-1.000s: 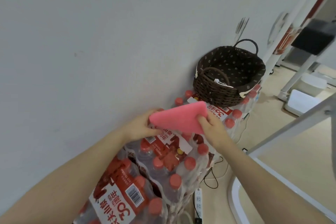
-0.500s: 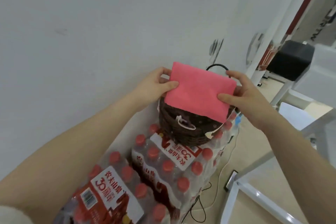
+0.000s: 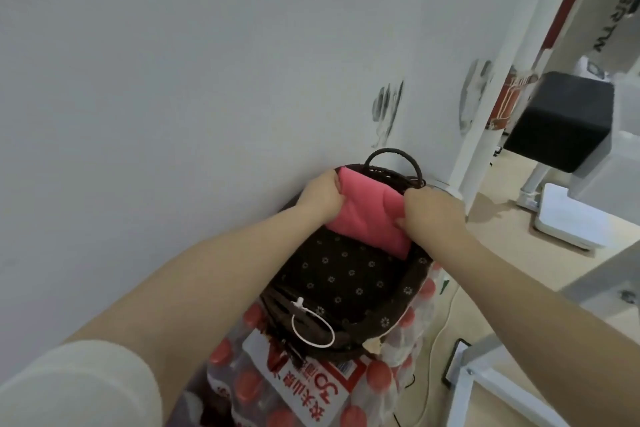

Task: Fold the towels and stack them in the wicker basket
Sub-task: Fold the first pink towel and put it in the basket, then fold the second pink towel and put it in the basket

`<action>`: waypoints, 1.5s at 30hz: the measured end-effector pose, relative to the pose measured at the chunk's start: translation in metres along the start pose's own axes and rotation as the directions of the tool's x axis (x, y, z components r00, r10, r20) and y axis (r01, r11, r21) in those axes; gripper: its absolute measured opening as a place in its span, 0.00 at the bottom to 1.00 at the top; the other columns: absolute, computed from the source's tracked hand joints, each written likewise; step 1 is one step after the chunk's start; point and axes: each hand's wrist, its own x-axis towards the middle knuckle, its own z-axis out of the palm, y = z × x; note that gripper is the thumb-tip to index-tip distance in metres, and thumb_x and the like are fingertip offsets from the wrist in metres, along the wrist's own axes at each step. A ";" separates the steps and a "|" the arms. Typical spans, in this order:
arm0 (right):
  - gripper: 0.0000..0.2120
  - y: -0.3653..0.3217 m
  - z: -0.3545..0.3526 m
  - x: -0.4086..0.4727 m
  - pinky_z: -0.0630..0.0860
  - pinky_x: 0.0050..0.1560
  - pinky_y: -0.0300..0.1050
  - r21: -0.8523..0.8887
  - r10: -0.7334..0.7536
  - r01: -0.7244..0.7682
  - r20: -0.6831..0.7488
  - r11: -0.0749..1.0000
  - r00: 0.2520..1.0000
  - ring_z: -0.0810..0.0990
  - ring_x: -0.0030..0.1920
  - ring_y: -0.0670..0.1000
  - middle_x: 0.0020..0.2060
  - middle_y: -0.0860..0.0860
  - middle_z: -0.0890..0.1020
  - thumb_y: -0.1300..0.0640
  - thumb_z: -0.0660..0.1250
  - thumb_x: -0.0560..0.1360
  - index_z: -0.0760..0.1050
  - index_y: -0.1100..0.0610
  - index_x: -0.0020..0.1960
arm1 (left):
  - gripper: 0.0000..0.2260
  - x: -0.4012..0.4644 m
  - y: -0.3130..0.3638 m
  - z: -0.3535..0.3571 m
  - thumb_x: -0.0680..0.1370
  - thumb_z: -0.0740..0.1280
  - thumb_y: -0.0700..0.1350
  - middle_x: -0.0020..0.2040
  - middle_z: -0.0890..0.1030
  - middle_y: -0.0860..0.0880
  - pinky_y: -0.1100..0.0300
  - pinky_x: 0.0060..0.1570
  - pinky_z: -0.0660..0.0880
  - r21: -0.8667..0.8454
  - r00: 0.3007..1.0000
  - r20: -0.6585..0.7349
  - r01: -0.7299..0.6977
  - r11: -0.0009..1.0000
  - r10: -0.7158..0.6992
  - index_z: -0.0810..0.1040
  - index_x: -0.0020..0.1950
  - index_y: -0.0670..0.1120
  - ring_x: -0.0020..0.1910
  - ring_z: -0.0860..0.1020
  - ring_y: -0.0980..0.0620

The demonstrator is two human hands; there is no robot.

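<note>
A folded pink towel [image 3: 369,215] lies inside the far half of the dark wicker basket [image 3: 412,284], which has a brown dotted lining. My left hand [image 3: 320,196] grips the towel's left edge, fingers curled over it. My right hand [image 3: 433,215] grips its right edge. Both hands reach down into the basket, close to the wall. The basket's far handle [image 3: 394,153] arches just beyond the towel.
The basket stands on shrink-wrapped packs of red-capped water bottles [image 3: 311,388] against a white wall [image 3: 173,80]. A white table leg [image 3: 485,121] and a black box [image 3: 564,121] are to the right. Cables [image 3: 446,319] run along the floor beside a white frame [image 3: 491,388].
Both hands carried the pink towel from above the water packs, over the basket and down into it. My view moved closer to the basket.
</note>
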 end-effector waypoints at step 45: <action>0.12 -0.214 -0.063 -0.214 0.71 0.51 0.41 0.621 -0.912 0.716 -0.005 0.318 0.410 0.74 0.47 0.47 0.50 0.50 0.79 0.54 0.59 0.78 0.76 0.55 0.59 | 0.14 -0.352 -0.186 -0.076 0.77 0.61 0.40 0.54 0.79 0.45 0.60 0.53 0.73 -0.040 0.893 -0.359 0.277 0.960 -0.272 0.72 0.63 0.42 0.46 0.76 0.50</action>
